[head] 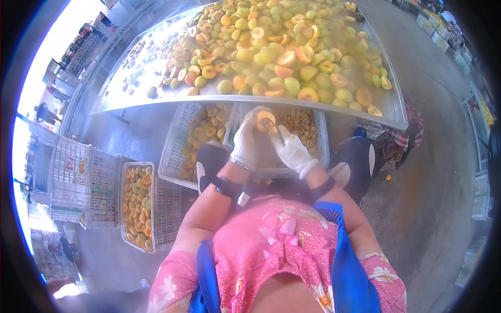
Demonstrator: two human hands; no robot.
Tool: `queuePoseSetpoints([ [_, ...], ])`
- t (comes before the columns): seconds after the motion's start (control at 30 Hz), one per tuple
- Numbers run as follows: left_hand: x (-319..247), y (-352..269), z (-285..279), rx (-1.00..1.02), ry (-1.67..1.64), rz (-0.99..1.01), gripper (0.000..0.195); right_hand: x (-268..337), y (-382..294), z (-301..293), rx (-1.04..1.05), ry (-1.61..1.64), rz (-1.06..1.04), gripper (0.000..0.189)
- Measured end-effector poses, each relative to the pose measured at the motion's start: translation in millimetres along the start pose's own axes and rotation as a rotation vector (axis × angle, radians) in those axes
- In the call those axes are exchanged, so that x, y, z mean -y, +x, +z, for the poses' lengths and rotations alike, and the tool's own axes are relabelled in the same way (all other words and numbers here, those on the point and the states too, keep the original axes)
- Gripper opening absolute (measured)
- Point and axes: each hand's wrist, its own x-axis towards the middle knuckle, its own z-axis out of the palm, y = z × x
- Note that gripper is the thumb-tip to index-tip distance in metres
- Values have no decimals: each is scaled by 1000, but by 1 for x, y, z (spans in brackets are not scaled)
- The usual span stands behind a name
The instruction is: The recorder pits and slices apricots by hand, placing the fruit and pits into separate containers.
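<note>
My left hand (247,141), in a white knit glove, holds a halved stone fruit (265,119) with its cut face up, above a white crate. My right hand (292,150), gloved too, reaches its fingers to the fruit's cut face; a small thing lies between its fingertips and the fruit, too blurred to name. Below and beyond the hands, the white plastic crate (323,141) holds small brownish pieces, perhaps fruit stones. To its left, another white crate (166,156) holds fruit halves. Over them stands a metal-rimmed table (250,99) heaped with yellow-green fruit, many cut in half.
A crate of fruit halves (137,203) stands on the floor at left, beside stacked white crates (70,176). At right, near the table corner, is a person's plaid clothing (403,137). More crates (481,195) stand along the far right; other people are at the left edge.
</note>
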Motion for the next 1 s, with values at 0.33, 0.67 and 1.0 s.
queuePoseSetpoints([
  [0.33, -15, -10, 14, -100, -266, -202, 42, 5, 2, -1, 34, 13, 0, 34],
  [0.67, 8, 6, -3, -208, -103, -197, 47, 10, 2, 1, 25, 57, 2, 37],
  [1.0, -1, 11, -3, -268, 66, -272, 45, 3, -2, 5, 128, -77, 21, 37],
])
